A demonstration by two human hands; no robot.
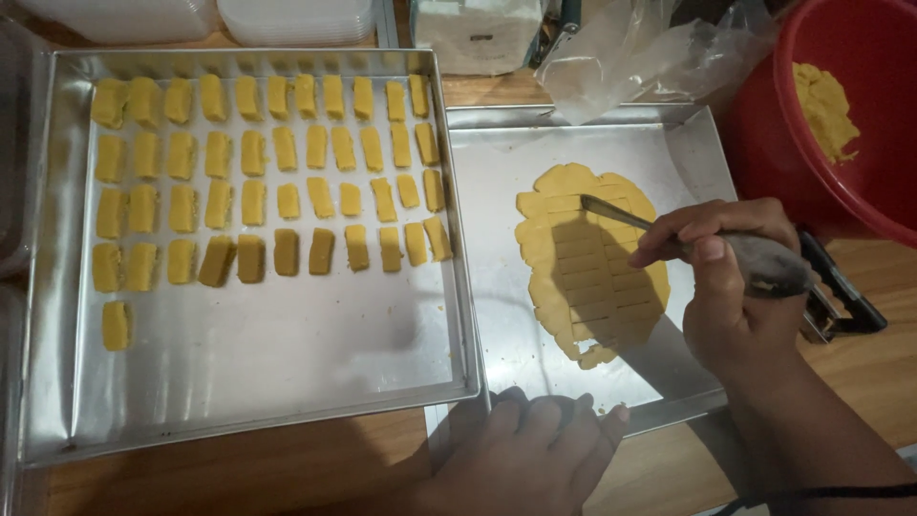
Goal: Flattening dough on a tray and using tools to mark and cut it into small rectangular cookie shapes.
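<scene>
On left tray (239, 382): dough pieces (287, 153); red bowl (860, 134): dough lump (823, 107).

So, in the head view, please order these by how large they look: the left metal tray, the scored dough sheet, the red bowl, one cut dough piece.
1. left metal tray
2. red bowl, cropped, true size unsure
3. scored dough sheet
4. cut dough piece

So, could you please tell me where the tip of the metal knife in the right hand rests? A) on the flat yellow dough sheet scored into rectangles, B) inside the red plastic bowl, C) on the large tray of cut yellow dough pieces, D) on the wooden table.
A: the metal knife in the right hand has its tip on the flat yellow dough sheet.
</scene>
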